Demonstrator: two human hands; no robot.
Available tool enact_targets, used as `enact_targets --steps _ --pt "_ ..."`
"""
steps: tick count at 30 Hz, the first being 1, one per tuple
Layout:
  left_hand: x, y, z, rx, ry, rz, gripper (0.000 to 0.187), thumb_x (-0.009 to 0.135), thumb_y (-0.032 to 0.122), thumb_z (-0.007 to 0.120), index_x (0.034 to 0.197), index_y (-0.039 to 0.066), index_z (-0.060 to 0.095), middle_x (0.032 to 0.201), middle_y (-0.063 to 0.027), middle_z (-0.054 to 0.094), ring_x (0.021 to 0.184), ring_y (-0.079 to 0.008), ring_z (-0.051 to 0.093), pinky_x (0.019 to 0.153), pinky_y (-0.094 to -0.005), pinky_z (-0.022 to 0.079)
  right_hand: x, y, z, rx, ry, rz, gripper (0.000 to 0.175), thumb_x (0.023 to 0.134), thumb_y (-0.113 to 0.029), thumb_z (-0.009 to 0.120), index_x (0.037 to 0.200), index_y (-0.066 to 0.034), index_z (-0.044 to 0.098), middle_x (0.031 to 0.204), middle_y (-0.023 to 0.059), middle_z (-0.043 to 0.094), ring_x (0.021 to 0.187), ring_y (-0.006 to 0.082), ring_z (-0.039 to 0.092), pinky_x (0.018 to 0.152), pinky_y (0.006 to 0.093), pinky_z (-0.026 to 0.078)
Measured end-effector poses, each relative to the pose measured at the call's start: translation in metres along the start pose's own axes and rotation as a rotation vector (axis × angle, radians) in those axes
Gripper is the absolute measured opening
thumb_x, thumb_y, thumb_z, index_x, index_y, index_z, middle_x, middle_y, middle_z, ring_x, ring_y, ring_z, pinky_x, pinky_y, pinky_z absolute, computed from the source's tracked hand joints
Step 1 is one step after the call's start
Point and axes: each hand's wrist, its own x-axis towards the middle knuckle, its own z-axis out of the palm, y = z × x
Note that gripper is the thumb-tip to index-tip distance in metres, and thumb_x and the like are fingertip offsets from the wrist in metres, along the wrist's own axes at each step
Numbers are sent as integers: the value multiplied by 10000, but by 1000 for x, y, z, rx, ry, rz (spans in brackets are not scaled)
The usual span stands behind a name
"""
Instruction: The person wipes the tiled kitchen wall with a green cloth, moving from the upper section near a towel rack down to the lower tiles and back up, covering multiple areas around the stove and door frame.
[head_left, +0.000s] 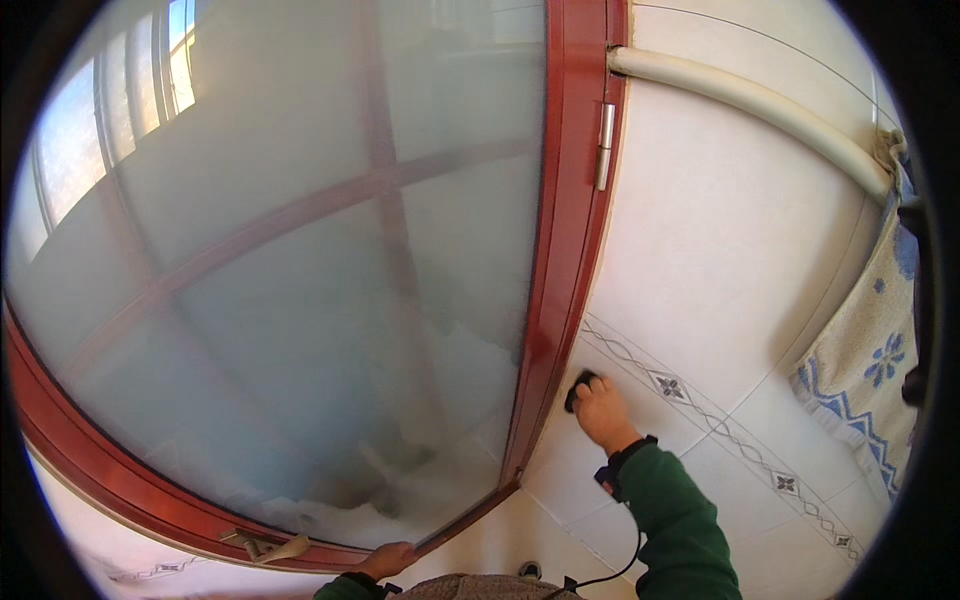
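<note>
A glazed door with a red frame (571, 187) and frosted glass (285, 322) fills the left and middle. My left hand (390, 559) grips the lower corner of this frame, low in the picture; its fingers are partly hidden. My right hand (601, 414) holds a small black object (580, 390) against the white tiled wall (720, 225), just right of the frame's edge. That object is mostly covered by my fingers, so its kind is unclear. A dark wrist device (609, 482) sits below my right wrist, by the green sleeve.
A metal lever handle (277, 549) sticks out from the frame at lower left, and a hinge (606, 146) sits at upper right. A pale pipe (757, 101) crosses the wall, with a blue-patterned towel (862, 352) hanging from it. A cable (637, 547) trails beneath my right arm.
</note>
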Motion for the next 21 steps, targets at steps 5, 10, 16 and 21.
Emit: enact_targets --steps 5,10,16,21 --pt "3 6 8 -72 27 81 449 867 376 597 1131 12 586 992 -192 655 957 -348 614 812 -403 478 -52 -39 18 1028 7 424 279 796 42 497 1026 -29 639 1002 123 624 785 228 601 681 379 513" --pt "30 58 3 -71 -113 144 466 887 314 614 1215 -10 545 1089 -169 645 1017 -246 621 860 -332 480 -92 -57 -33 2311 284 688 479 807 -14 489 1283 -9 438 1153 184 559 971 325 595 762 450 523" --pt "57 198 -43 -168 -51 270 434 892 254 610 1244 15 526 1122 -142 630 1055 -234 595 891 -338 461 -120 -26 -88 2406 301 598 534 812 -47 480 1337 -2 394 1237 200 525 1026 348 581 812 496 517" --pt "72 317 -54 -683 -205 599 549 937 295 552 1390 45 367 1350 -112 467 1241 -240 452 1030 -379 366 -152 -1 -105 2231 173 714 526 817 16 491 1334 2 393 1264 169 507 1092 299 559 877 446 500"
